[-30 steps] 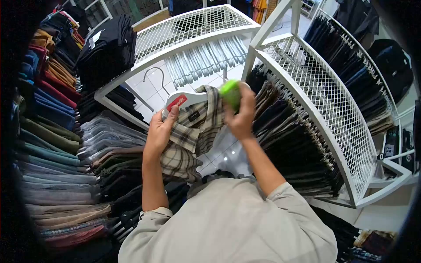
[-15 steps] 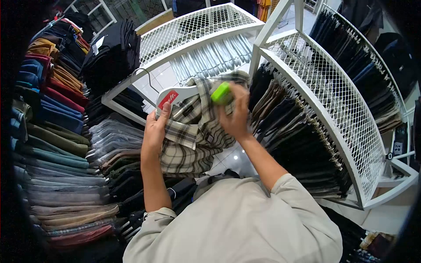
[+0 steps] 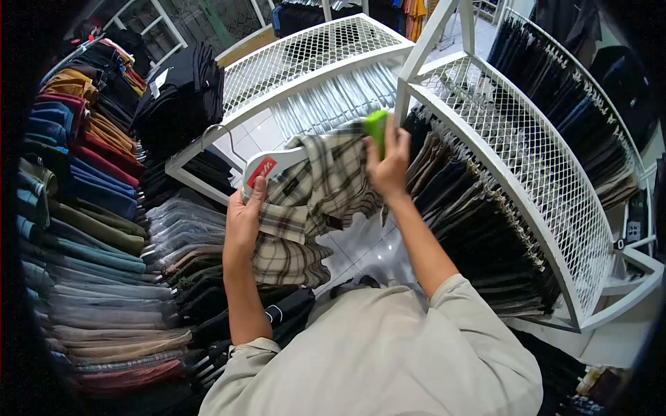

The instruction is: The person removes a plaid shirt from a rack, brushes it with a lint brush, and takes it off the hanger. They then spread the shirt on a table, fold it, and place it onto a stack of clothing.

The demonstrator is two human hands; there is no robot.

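My left hand (image 3: 241, 220) is closed round the end of a white clothes hanger (image 3: 288, 158), its thumb close below a red label. The hanger's metal hook points up and away. A cream and dark plaid shirt (image 3: 290, 265) hangs on it, with its sleeve and body folded over one another below my fingers. At the shirt's far right side, my right hand (image 3: 388, 170) grips a small bright green object (image 3: 375, 125). Its kind does not show, as motion blurs it and the fingers cover part.
A white rack with a mesh top (image 3: 305, 59) stands ahead, with pale hangers beneath. Another mesh-topped rack (image 3: 513, 145) on the right holds dark trousers (image 3: 465, 236). Folded clothes (image 3: 104, 256) are stacked along the left, beside more hanging garments. Tiled floor (image 3: 354, 253) shows below the shirt.
My right hand has moved right and slightly up with the green object, from over the shirt to its outer edge. My left hand still holds the hanger, whose angle has shifted a little.
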